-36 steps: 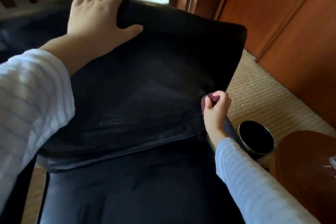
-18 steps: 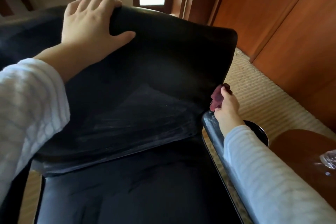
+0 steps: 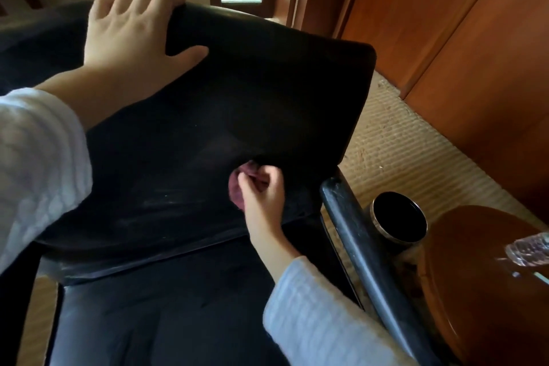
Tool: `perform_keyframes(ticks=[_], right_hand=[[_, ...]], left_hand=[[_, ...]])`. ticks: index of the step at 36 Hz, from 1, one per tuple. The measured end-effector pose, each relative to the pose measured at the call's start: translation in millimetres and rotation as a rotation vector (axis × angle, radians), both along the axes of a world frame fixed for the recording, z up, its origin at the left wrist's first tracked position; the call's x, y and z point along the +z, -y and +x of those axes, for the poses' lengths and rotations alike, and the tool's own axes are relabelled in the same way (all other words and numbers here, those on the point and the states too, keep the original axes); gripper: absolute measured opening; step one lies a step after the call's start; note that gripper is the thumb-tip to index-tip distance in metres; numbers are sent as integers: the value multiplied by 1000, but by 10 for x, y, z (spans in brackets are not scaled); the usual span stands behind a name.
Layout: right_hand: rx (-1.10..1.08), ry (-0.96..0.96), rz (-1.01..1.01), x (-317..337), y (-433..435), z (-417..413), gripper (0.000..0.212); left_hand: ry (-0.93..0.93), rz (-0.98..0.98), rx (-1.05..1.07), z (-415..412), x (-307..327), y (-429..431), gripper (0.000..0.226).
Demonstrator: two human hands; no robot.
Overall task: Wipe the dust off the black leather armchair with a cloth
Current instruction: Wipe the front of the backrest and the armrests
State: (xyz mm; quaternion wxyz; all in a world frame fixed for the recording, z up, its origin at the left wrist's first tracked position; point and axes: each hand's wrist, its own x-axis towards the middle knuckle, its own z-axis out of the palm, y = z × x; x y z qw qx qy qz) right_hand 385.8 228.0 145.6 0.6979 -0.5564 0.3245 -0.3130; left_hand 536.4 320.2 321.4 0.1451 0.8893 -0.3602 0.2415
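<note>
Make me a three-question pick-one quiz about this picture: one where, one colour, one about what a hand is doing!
1. Where is the left hand?
A. on the top edge of the black leather armchair
B. flat on its seat
C. hanging at the person's side

2. What colour is the small crumpled cloth?
A. yellow
B. dark red
C. white

3. What is the right hand doing?
A. hanging empty
B. pointing upward
C. gripping the cloth against the armchair

Answers: 1 A, its fingers curl over the top edge; 2 B, dark red shows beside the fingers; 3 C, its fingers curl round the cloth.
</note>
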Motion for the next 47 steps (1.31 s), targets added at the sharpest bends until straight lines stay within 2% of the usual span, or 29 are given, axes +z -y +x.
perform_keyframes(ticks=[2,5,7,10,12,15,17,21,23,26,29,31,33,36,41,44,47], right_hand=[[-203,49,107,19,321,-65,25],[-451,-4,202,88,850,-180,25],[-507,-72,202,116,1042,-208,16],[-465,-65,106,241,996,-62,12],[-438,21,-150,402,708,105,19],[-216,190,-806,711,131,321,19],[-58,141,-1163,727,-81,486,17],[-17,76,-1368,522,-7,619,8],[18,7,-1400,276,210,474,18],[5,-248,-1343,-114,585,109,21],[-107,-502,-1089,-348,819,-104,21],[-182,-570,-952,-392,885,-171,27],[-192,-509,-943,-333,898,-211,23],[-239,-288,-1030,45,833,-140,9],[-300,111,-1257,982,669,273,17],[-177,129,-1417,1065,509,470,17],[-148,60,-1429,731,306,592,18]], left_hand=[[-10,3,-4,-5,7,-4,66],[-16,6,-16,5,16,-16,65],[-11,5,-27,17,14,-27,64],[1,15,-37,24,7,-27,65],[2,21,-43,26,7,-35,65],[-2,20,-63,58,-8,-57,66],[4,15,-76,86,-23,-67,65],[22,1,-88,115,-48,-81,67],[36,10,-99,130,-61,-88,68],[61,-1,-104,150,-81,-80,64],[77,0,-108,154,-96,-74,63],[69,8,-106,154,-94,-77,64],[68,10,-101,151,-87,-80,64],[60,10,-102,136,-71,-72,62],[15,0,-103,119,-39,-61,61],[-9,-6,-98,131,-31,-59,61],[7,-9,-101,136,-49,-58,61]])
